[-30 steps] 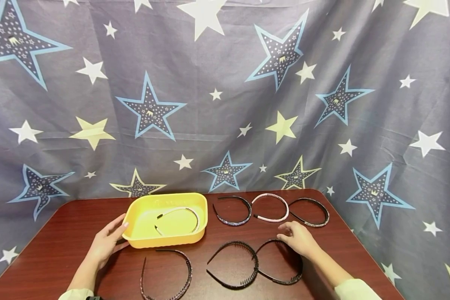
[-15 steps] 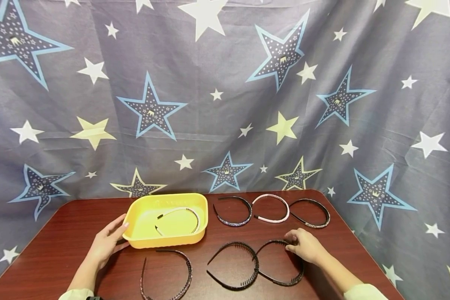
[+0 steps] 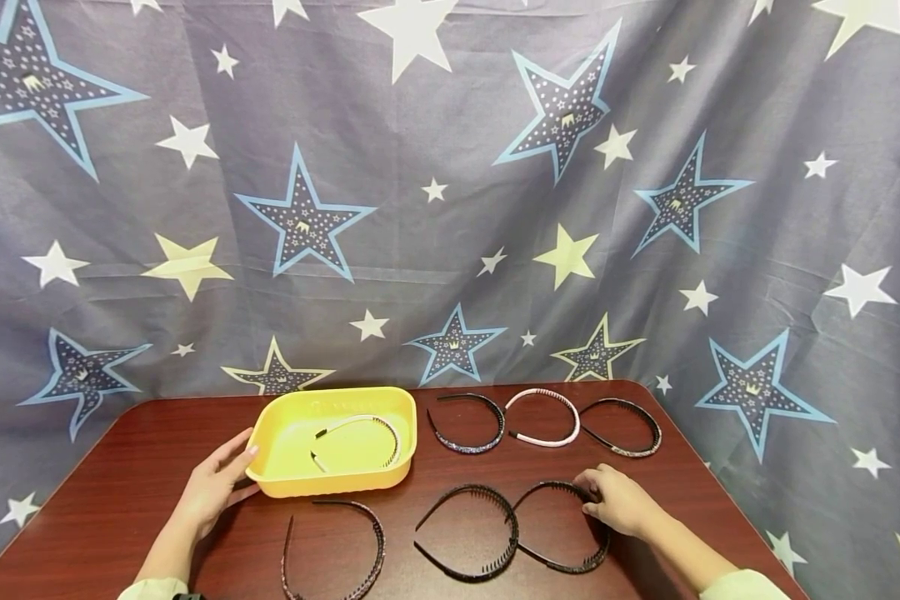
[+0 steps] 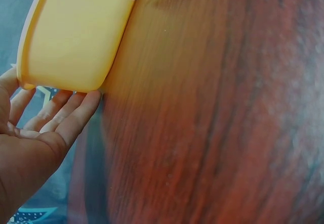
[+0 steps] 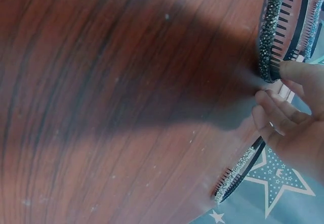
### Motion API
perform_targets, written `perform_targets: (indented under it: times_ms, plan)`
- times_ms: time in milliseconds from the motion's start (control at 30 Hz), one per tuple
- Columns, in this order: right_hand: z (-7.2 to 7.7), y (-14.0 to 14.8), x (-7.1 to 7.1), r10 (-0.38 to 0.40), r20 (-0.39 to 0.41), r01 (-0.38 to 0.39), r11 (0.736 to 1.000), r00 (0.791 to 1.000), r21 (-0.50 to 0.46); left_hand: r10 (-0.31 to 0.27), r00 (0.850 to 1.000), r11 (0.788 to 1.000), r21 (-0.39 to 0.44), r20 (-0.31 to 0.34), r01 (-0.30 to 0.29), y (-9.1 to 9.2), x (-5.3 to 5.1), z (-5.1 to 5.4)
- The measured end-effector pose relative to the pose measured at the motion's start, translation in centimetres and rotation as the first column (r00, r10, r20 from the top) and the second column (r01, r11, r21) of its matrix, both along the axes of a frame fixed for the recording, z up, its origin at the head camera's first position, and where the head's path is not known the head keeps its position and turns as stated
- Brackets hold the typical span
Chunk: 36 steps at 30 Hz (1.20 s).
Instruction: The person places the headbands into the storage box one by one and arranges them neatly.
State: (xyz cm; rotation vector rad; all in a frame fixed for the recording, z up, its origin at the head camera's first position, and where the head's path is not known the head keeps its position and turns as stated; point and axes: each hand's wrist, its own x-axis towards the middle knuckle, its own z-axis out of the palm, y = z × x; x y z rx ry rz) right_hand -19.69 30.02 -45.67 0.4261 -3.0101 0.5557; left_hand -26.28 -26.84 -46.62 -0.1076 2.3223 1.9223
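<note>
My left hand [image 3: 213, 483] holds the left end of a yellow plastic basin [image 3: 322, 485], its thumb over the rim and its fingers against the outer wall. Inside the basin lies a white headband [image 3: 396, 435] with dark tips. My right hand [image 3: 618, 502] is at the upper right of a black toothed headband [image 3: 579, 570] on the table, which it seems to pinch between thumb and forefinger. In the right wrist view the thumb touches this headband's glittery band [image 5: 271, 32]; the other fingers partly hide behind the hand. Another black headband [image 3: 487, 575] touches it on the left.
A glittery dark headband [image 3: 378, 550] lies in front of the basin. Along the back are a blue-glitter headband [image 3: 476, 448], a pale pink headband [image 3: 573, 417] and another glittery black headband [image 3: 637, 452]. A star-patterned grey curtain [image 3: 450, 250] hangs behind the brown table [image 3: 157, 433].
My right hand has moved right and toward me, from above the black headband's top to its upper right side. My left hand and the basin stay in place.
</note>
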Motion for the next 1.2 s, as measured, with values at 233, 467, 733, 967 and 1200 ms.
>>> perform_targets:
  times_ms: [233,467,733,967,1200]
  plan:
    - [-0.11,0.10,-0.07,0.004,0.003,-0.004,1.000,1.000,-0.001,-0.009,1.000,1.000,0.004,0.005,0.009,-0.11,-0.04,-0.02]
    - [0.00,0.25,-0.14,0.020,0.030,-0.019,0.999,0.999,-0.036,-0.019,1.000,1.000,-0.010,-0.012,0.019,-0.15,-0.05,-0.06]
    - [0.04,0.27,-0.19,0.055,0.063,-0.050,0.996,0.997,-0.074,-0.017,1.000,1.000,0.000,-0.026,0.017,-0.18,0.00,-0.17]
    - [0.24,0.33,-0.20,0.057,0.065,-0.052,0.996,0.996,-0.078,-0.011,1.000,1.000,0.001,-0.013,0.011,-0.16,0.06,-0.14]
    - [0.32,0.60,-0.40,0.056,0.078,-0.050,0.996,0.995,-0.072,-0.002,1.000,1.000,0.002,-0.010,0.002,-0.04,0.06,-0.13]
